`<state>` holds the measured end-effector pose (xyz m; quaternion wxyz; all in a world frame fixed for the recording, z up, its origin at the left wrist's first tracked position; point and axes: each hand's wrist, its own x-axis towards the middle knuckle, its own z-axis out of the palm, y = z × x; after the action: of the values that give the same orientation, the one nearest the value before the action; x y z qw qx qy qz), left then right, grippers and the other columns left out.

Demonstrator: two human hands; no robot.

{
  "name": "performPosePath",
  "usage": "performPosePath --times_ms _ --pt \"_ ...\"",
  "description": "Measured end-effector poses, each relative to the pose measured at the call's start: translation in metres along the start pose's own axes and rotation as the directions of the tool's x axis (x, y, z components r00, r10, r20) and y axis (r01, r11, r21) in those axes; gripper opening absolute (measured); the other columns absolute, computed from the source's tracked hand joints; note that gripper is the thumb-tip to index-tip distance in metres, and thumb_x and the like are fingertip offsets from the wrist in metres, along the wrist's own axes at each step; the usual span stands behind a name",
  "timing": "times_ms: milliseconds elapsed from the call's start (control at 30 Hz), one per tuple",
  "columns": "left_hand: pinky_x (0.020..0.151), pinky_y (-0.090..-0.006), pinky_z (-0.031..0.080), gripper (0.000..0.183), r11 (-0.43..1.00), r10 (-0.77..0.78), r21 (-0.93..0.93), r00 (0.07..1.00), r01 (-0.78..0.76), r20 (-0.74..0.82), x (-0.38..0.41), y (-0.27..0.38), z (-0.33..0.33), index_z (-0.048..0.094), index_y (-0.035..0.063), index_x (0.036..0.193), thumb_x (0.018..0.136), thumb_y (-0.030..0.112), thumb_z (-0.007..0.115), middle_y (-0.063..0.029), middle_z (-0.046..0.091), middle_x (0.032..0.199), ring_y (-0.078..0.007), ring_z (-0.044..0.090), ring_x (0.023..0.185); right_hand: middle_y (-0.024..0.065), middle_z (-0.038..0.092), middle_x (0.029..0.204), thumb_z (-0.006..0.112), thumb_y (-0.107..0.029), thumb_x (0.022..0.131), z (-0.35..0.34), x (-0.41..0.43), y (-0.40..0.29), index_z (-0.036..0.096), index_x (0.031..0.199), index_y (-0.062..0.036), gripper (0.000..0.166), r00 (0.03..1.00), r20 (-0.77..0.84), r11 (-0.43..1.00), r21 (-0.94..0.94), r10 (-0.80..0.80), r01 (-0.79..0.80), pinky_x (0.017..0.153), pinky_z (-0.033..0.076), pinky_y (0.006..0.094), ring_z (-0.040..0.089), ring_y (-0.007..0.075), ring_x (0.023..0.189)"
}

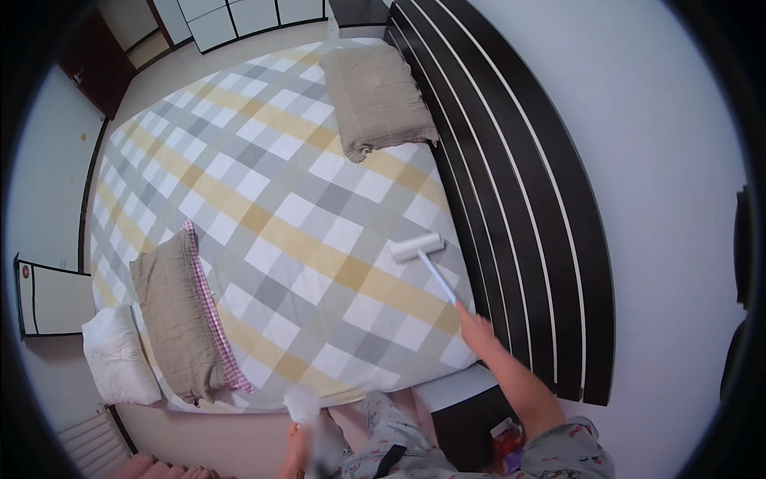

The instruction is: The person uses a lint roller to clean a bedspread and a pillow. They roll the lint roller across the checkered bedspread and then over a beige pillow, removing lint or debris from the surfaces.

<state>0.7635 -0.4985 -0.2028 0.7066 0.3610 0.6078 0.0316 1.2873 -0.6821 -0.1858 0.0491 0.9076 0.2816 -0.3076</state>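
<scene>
My right hand (479,332) grips the pale blue handle of a lint roller (417,248). The white roller head touches the checked fitted sheet (287,227), close to the headboard end of the bed. At the bottom of the picture, my left hand (293,446) holds a whitish, translucent thing (301,404) by the near edge of the mattress. That thing is blurred, so I cannot tell exactly what it is. A beige pillow (380,99) lies against the headboard on the far side of the bed.
The dark headboard (526,197) with pale stripes runs along the right. Another beige pillow (176,317) with a pink gingham edge and a white pillow (119,353) lie at the left. A nightstand (464,389) stands by my right leg, with a red and purple package (508,446) near it.
</scene>
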Motion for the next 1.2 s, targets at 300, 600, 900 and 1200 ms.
performPosePath --times_ms 300,600,900,1200 --pt "0.061 -0.0418 0.054 0.027 0.971 -0.042 -0.240 0.993 0.014 -0.112 -0.002 0.036 0.037 0.052 0.0069 0.097 0.089 0.032 0.051 -0.0078 0.054 0.075 -0.0224 0.057 0.067 0.0237 0.065 0.105 0.040 -0.012 0.093 -0.120 0.259 -0.104 0.041 0.137 -0.0163 0.045 0.977 -0.170 0.991 -0.062 -0.130 0.121 0.084 0.049 0.0513 0.063 0.0402 0.100" --pt "0.063 -0.0395 0.057 0.015 0.927 -0.117 -0.369 0.986 0.065 -0.122 -0.013 0.058 0.071 0.047 0.0082 0.090 0.079 0.010 0.058 -0.0074 0.055 0.080 -0.0219 0.058 0.063 0.0188 0.063 0.113 0.042 -0.012 0.092 -0.205 0.253 -0.058 0.052 0.124 -0.0171 0.034 0.980 -0.125 0.973 -0.193 -0.153 0.128 0.087 0.050 0.0491 0.061 0.0373 0.107" --pt "0.059 -0.0367 0.055 0.019 0.875 -0.043 -0.477 0.995 0.083 0.093 0.002 0.083 0.114 0.050 0.0061 0.095 0.078 0.001 0.047 -0.0112 0.055 0.087 -0.0254 0.059 0.064 0.0260 0.064 0.093 0.040 -0.016 0.095 -0.068 0.021 0.114 0.033 0.145 -0.0303 0.053 0.996 0.075 0.982 -0.183 -0.041 0.055 0.075 0.051 0.0525 0.064 0.0438 0.084" --pt "0.059 -0.0365 0.056 0.028 0.905 -0.030 -0.405 0.968 0.132 0.249 0.009 0.087 0.120 0.055 0.0063 0.102 0.077 -0.002 0.045 -0.0107 0.056 0.090 -0.0212 0.058 0.070 0.0234 0.065 0.081 0.044 -0.014 0.092 0.045 -0.219 0.175 0.031 0.147 -0.0309 0.059 0.934 0.333 0.978 -0.200 0.129 -0.064 0.069 0.052 0.0522 0.066 0.0412 0.074"
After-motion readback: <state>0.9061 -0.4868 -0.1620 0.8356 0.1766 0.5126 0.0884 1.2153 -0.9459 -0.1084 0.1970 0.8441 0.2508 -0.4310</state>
